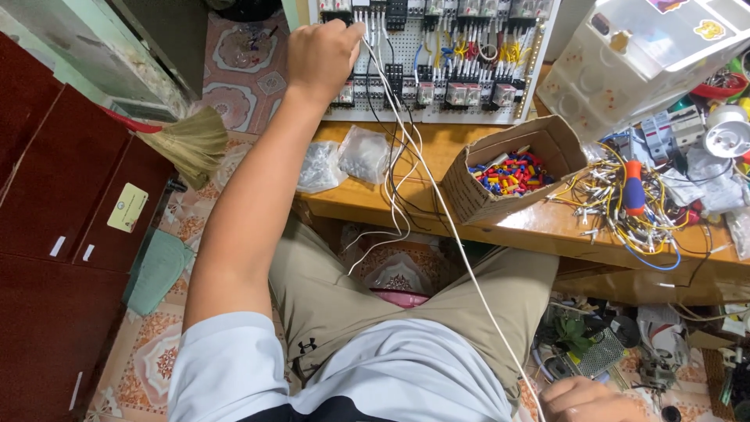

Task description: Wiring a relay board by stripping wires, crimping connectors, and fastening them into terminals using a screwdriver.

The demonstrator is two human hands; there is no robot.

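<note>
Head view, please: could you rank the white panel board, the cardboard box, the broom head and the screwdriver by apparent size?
1. Panel board, cut off by the frame's top edge.
2. Cardboard box.
3. Broom head, looks close to the box and lies further off on the floor, so unsure.
4. Screwdriver.

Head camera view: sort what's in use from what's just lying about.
In use:
- left hand up at the wiring board
- white wire running from the board down to the right hand

Lying about:
- cardboard box of coloured connectors
- two plastic bags
- screwdriver on a pile of loose wires
- broom
- white plastic box
</note>
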